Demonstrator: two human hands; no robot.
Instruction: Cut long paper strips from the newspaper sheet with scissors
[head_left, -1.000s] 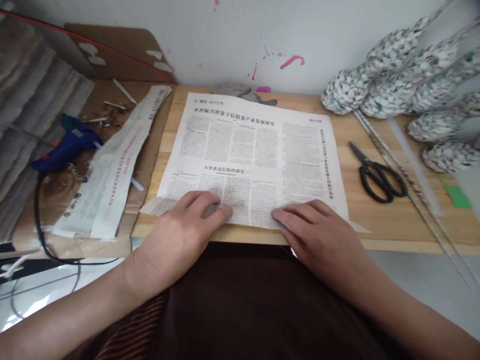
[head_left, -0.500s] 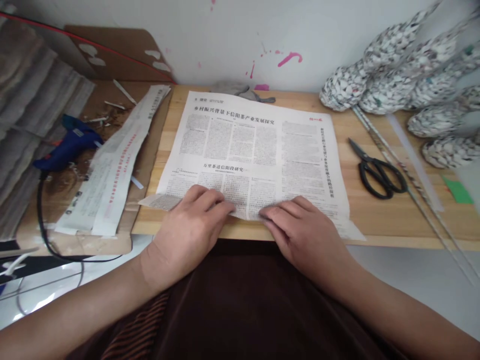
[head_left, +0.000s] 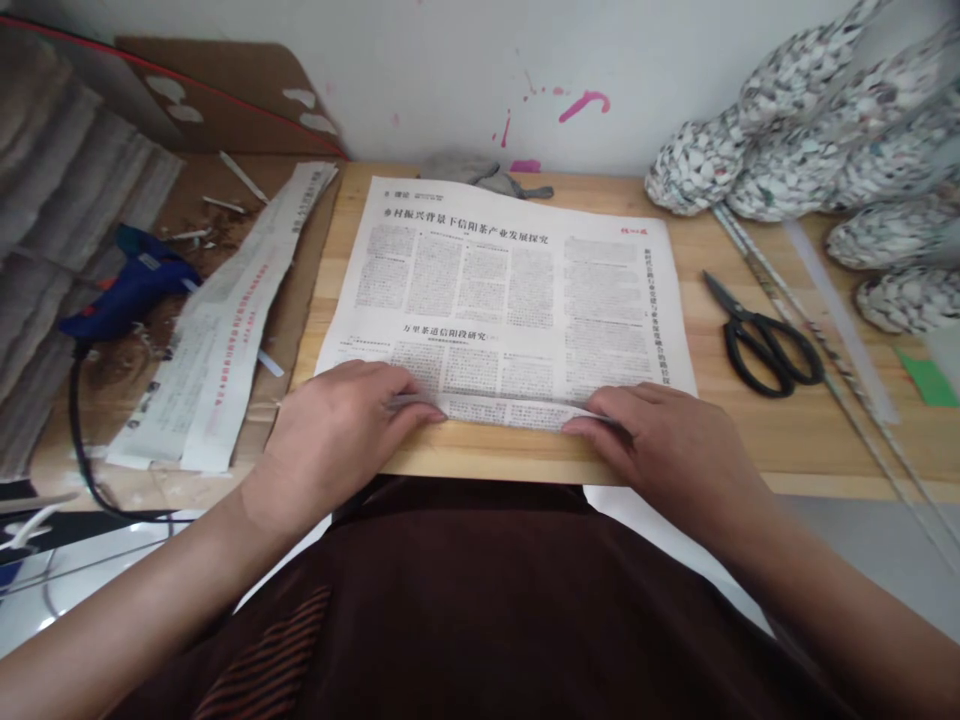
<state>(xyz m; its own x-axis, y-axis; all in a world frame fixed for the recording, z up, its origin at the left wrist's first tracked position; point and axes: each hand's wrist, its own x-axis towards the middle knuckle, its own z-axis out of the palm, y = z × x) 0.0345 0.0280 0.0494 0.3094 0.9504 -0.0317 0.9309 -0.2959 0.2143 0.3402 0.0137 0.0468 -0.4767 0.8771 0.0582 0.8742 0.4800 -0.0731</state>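
Note:
A printed newspaper sheet (head_left: 525, 290) lies flat on the wooden table in front of me. Its near edge is turned up into a narrow folded or rolled strip. My left hand (head_left: 337, 415) pinches the left part of that strip between thumb and fingers. At the right part, my right hand (head_left: 664, 435) grips the same strip, thumb below and fingers above. Both hands hide the strip's outer ends. To the right of the sheet lies a pair of scissors (head_left: 769, 345) with black handles, touched by neither hand.
A blue glue gun (head_left: 135, 290) and cut newspaper strips (head_left: 225, 360) lie on cardboard at the left, beside stacked grey sheets (head_left: 60, 230). Woven paper forms (head_left: 697, 165) stand at the back right. Long thin rods (head_left: 840, 370) cross the table's right side. A grey cloth (head_left: 472, 175) lies behind the newspaper.
My hands have moved apart along the newspaper's near edge, left hand leftward and right hand rightward. That edge now shows as a turned-up strip between them.

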